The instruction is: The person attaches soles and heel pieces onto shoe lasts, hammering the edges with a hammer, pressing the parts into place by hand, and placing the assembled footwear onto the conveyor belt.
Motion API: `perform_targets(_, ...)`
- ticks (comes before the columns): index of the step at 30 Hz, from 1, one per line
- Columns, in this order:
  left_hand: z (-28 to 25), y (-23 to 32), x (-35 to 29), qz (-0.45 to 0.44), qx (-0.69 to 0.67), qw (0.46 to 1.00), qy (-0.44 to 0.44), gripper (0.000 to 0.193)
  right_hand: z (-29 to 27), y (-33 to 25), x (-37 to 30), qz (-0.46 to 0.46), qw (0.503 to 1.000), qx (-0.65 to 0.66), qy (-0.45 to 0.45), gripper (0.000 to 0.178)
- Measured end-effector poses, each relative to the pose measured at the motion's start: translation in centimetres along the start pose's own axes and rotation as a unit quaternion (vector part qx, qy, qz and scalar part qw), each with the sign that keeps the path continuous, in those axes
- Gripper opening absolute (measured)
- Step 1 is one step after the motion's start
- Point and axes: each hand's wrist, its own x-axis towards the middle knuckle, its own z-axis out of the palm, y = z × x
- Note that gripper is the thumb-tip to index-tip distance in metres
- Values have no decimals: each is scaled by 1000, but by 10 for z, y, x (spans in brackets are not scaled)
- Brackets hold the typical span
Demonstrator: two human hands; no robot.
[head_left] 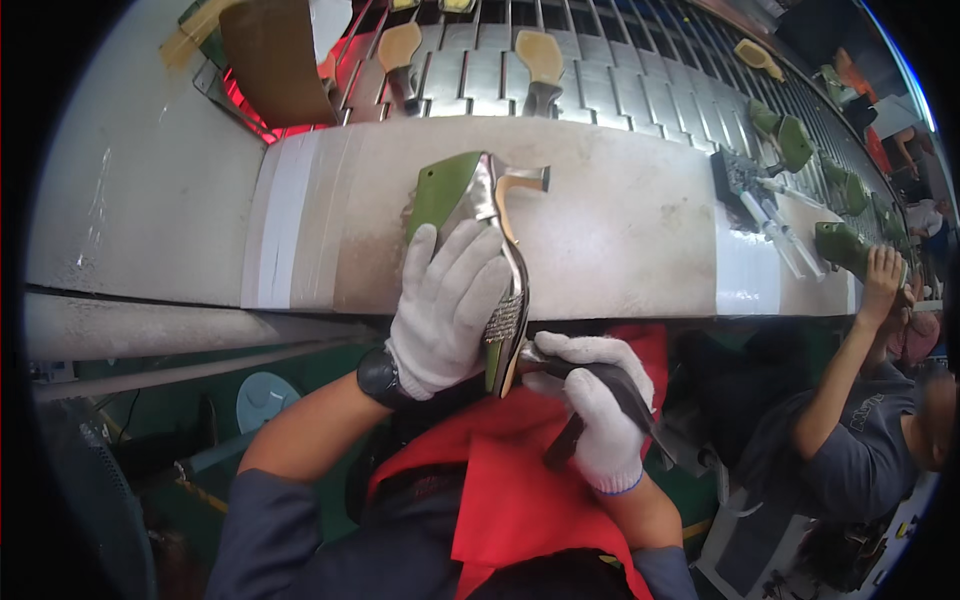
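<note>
One silver high-heeled shoe (507, 316) sits at the centre of the frame, heel (524, 181) over the counter (620, 230), toe (496, 368) past its near edge. The left grip (447, 312) is wrapped over its side; the right grip (604, 422), lower right of centre, is closed around a dark-handled tool (622, 388) beside the toe. With a green form (445, 190) inside, it should feel stiff and fairly heavy — best held round the body, as the shiny surface may slip and scratch.
</note>
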Motion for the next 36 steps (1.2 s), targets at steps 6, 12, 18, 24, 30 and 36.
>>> perform_targets(6,-2,-5,0,-23,-16,999,16,60,-5,-9,21,-18,999,29,-21,27)
perform_targets(12,0,0,-7,-41,-28,998,28,49,-17,-10,42,-35,996,86,-14,31)
perform_targets(18,0,0,-19,-25,-80,996,17,44,-7,42,33,-3,977,211,1,32)
perform_targets(24,-6,-3,-13,-26,-96,995,-21,40,-10,40,26,-41,991,121,-46,33)
perform_targets(30,-2,-4,-12,-17,-100,995,2,34,-28,15,46,-72,983,9,-166,37)
perform_targets(36,-5,-4,-12,-35,-99,994,-26,33,-32,8,54,-55,982,-59,-172,34)
